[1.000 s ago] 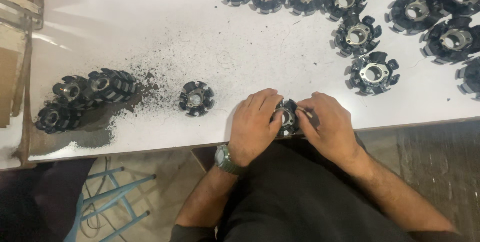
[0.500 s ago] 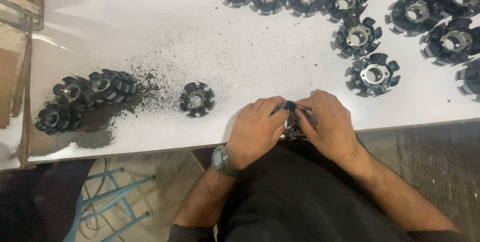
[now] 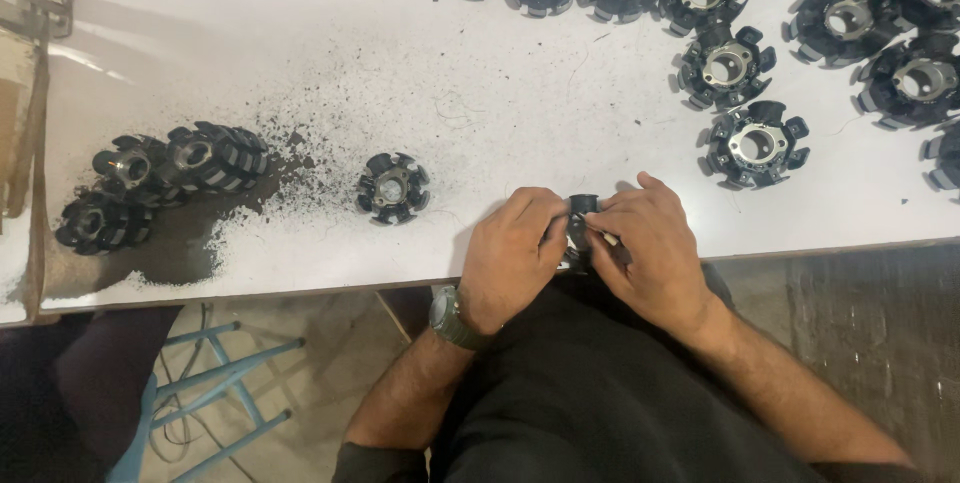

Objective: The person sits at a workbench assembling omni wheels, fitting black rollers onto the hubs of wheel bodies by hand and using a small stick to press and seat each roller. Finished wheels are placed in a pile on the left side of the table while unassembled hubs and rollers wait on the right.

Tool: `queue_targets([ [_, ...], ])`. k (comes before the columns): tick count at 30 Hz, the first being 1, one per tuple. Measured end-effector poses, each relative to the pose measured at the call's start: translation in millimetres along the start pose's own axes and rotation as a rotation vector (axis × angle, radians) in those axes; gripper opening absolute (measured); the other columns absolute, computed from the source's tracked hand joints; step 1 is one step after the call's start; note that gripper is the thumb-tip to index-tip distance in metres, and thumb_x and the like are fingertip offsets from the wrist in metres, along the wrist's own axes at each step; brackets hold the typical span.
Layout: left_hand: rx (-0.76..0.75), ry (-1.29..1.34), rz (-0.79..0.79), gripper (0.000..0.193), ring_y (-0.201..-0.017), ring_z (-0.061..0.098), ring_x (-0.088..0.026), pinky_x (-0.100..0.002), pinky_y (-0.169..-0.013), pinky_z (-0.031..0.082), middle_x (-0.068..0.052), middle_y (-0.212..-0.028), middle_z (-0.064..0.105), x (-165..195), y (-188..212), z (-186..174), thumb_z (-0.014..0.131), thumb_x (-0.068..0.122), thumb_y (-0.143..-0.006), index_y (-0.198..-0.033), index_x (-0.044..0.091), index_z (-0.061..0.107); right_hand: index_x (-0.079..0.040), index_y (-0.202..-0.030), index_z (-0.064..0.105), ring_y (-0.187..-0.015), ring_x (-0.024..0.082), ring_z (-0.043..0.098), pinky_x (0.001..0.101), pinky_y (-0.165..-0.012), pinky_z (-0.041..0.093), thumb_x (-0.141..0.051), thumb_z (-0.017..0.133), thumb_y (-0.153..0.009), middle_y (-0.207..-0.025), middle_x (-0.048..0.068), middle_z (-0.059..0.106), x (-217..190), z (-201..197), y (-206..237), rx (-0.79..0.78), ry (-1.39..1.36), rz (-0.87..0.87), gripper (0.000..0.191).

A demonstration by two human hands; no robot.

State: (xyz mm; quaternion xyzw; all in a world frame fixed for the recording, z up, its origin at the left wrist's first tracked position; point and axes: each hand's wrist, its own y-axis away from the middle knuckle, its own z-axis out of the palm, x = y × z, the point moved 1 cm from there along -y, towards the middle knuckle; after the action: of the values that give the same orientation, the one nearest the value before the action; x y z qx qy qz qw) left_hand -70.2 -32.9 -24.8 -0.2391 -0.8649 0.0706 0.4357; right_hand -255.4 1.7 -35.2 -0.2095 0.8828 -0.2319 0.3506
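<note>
My left hand (image 3: pixel 513 255) and my right hand (image 3: pixel 648 251) meet at the near edge of the white table (image 3: pixel 300 63), both closed around one small black toothed ring part (image 3: pixel 581 215). My fingers cover most of it; only its top edge and a bit of pale metal show. A watch sits on my left wrist. A single black toothed ring (image 3: pixel 392 187) with a metal hub lies on the table a little to the left of my left hand.
A pile of black toothed rings (image 3: pixel 160 178) lies at the left in dark dust and filings (image 3: pixel 250 213). Several finished-looking rings with metal hubs (image 3: pixel 755 143) fill the upper right. A blue metal stool frame (image 3: pixel 215 393) stands under the table.
My hands have stayed at the table edge; the ring between them has been turned and is now more covered by my fingers.
</note>
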Motion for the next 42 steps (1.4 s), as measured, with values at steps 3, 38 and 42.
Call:
queue_targets([
  [3, -0.002, -0.011, 0.015, 0.014, -0.092, 0.07, -0.032, -0.041, -0.077, 0.058, -0.009, -0.111, 0.069, -0.8, 1.3, 0.5, 0.069, 0.007, -0.09, -0.104, 0.005, 0.067, -0.007, -0.108, 0.066, -0.105, 0.031, 0.065, 0.0561, -0.112, 0.045, -0.002, 0.08, -0.079, -0.102, 0.01, 0.068, 2.0, -0.4, 0.9, -0.019, 0.009, -0.004, 0.032],
  [38, 0.217, -0.575, -0.347, 0.107, -0.126, 0.052, -0.044, -0.056, -0.103, 0.044, -0.029, -0.138, 0.054, -87.0, 11.8, -107.0, 0.09, 0.05, -0.073, -0.15, -0.002, 0.038, -0.006, -0.116, 0.059, -0.1, 0.032, 0.055, 0.0439, -0.118, 0.039, -0.006, 0.072, -0.11, -0.105, 0.011, 0.057, 140.2, -73.9, 9.9, 0.0, 0.464, 0.069, 0.014],
  [42, 0.095, -0.445, -0.265, 0.111, -0.128, 0.049, -0.045, -0.056, -0.106, 0.039, -0.031, -0.138, 0.051, -74.7, 2.1, -79.9, 0.091, 0.042, -0.072, -0.154, -0.001, 0.03, -0.004, -0.121, 0.057, -0.103, 0.028, 0.06, 0.0472, -0.131, 0.032, -0.003, 0.066, -0.11, -0.112, 0.01, 0.061, 124.2, -70.4, 24.2, 0.134, 0.381, 0.057, 0.015],
])
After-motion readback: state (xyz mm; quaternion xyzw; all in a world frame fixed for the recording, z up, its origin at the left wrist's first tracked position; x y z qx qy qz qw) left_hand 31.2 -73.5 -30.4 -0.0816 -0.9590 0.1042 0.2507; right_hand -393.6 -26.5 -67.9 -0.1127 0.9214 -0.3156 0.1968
